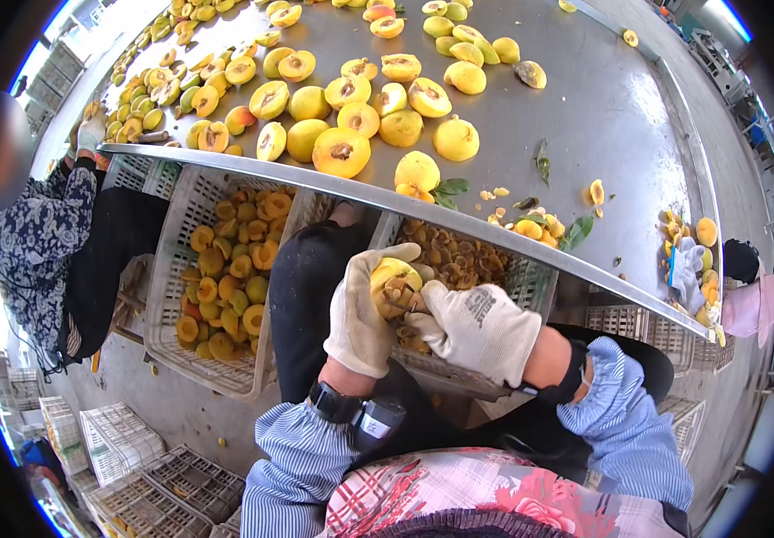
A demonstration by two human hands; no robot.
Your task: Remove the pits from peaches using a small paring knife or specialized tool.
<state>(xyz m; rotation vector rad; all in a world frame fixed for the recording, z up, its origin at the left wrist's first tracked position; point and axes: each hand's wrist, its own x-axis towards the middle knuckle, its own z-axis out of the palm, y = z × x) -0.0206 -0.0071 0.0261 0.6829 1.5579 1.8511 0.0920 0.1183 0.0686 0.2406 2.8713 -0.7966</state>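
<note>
My left hand [363, 309], in a white knit glove, holds a yellow stone fruit half [390, 279] above a crate. My right hand [481, 326], gloved too, is closed at the fruit's lower right side, gripping a small tool with a thin curved metal end against its middle; most of the tool is hidden by the fingers. Under my hands stands a plastic crate [540, 282] of brown fruit stones and scraps. Left of my knee is a white crate [165, 316] of fruit halves. Many halved yellow fruits [342, 152] lie cut side up or down on the metal table [515, 168].
The raised metal table edge [293, 178] runs just beyond my hands. A co-worker [44, 215] sits at the left, gloved hand at the fruit. Another person's pink hat [753, 306] shows at the far right. Empty plastic crates [158, 497] stand on the floor at lower left.
</note>
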